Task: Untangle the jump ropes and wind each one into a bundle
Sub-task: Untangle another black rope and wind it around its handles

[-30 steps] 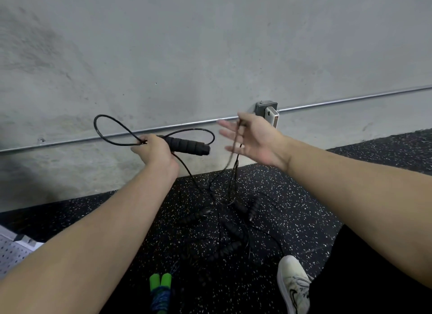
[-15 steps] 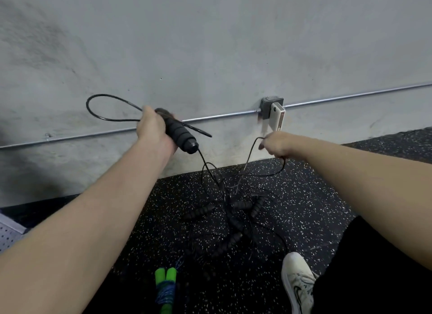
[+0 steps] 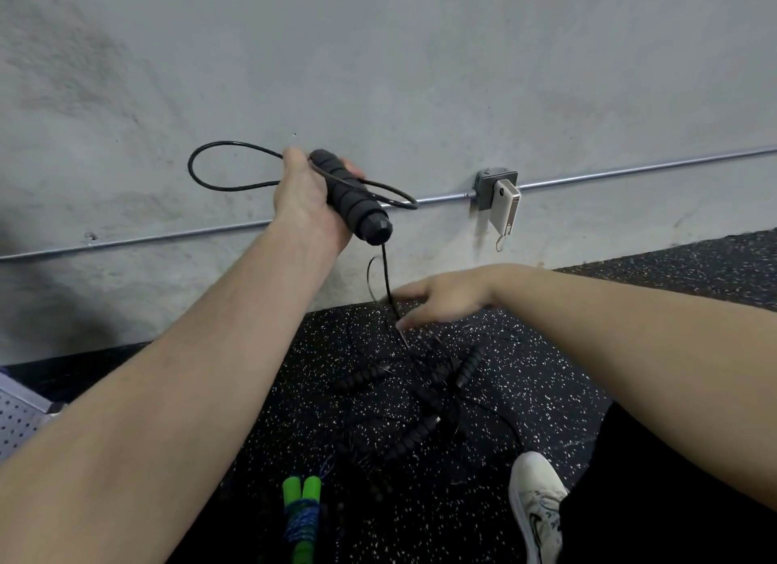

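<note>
We see the left hand (image 3: 309,197) raised in the upper middle of the frame, its fingers (image 3: 351,172) curled round a black foam handle (image 3: 353,197) that tilts down to the right. A loop of black cord (image 3: 210,160) sticks out to the left of that fist, and a second, flatter loop lies just right of the handle against the grey wall (image 3: 378,59). From the lower end of the handle the cord drops straight down toward the floor (image 3: 567,353).

Lower and to the right, near the centre of the frame, we find the right hand (image 3: 445,300) reaching left, fingers stretched out and blurred, right at the hanging cord; we cannot tell whether they pinch it or only touch it.

Below that hand, in the lower middle, the tangle of jump ropes (image 3: 420,395) lies on the speckled black floor, several black ribbed handles crossing among thin cords. At the bottom edge, left of centre, sits a wound rope with two green handles (image 3: 300,490) side by side, blue cord wrapped around them.

On the wall we see a metal pipe (image 3: 630,170) running across, with a grey box (image 3: 487,189) and a white device (image 3: 504,204) hung on it. A white shoe (image 3: 534,500) shows at the lower right, beside a black trouser leg (image 3: 672,500).
</note>
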`<state>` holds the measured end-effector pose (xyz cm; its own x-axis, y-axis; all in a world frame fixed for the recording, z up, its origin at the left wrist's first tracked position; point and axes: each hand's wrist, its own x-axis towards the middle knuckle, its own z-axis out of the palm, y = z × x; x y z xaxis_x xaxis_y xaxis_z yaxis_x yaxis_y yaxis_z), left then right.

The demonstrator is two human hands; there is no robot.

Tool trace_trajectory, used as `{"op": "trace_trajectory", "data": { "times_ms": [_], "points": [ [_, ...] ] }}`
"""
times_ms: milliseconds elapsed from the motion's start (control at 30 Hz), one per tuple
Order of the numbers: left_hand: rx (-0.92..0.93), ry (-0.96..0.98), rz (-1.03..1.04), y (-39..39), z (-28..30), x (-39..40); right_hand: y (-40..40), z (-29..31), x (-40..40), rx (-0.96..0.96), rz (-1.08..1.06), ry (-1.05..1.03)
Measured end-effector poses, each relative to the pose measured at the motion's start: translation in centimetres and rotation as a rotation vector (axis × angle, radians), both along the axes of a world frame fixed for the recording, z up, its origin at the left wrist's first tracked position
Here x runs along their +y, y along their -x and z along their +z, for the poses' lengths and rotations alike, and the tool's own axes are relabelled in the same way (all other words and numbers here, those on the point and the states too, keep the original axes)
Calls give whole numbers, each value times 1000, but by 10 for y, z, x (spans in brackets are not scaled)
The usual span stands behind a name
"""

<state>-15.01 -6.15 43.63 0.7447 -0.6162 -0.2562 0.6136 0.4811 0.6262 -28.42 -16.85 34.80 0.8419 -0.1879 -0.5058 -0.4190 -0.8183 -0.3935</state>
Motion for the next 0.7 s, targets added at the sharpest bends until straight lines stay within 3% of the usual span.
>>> {"op": "trace_trajectory", "data": {
  "times_ms": [67,167,267,367,500,600,700],
  "points": [
    [15,15,24,-3,1,3,-1,-2,3,-58,39,-35],
    [-90,-74,82,-12,-1,13,-1,1,-7,-233,-129,-48],
    [-366,-317,61,-20,-9,26,3,8,-24,-395,-328,-97],
    [-694,-566,-112,-17,-29,37,5,15,-32,-520,-467,-190],
    [-915,-704,-317,-4,-54,33,4,29,-29,-670,-571,-251],
    [-932,-725,-387,6,-62,27,-2,46,-24,-840,-665,-326],
    [-920,-660,-471,19,-70,22,-9,48,-19,-869,-677,-464]
  ]
}}
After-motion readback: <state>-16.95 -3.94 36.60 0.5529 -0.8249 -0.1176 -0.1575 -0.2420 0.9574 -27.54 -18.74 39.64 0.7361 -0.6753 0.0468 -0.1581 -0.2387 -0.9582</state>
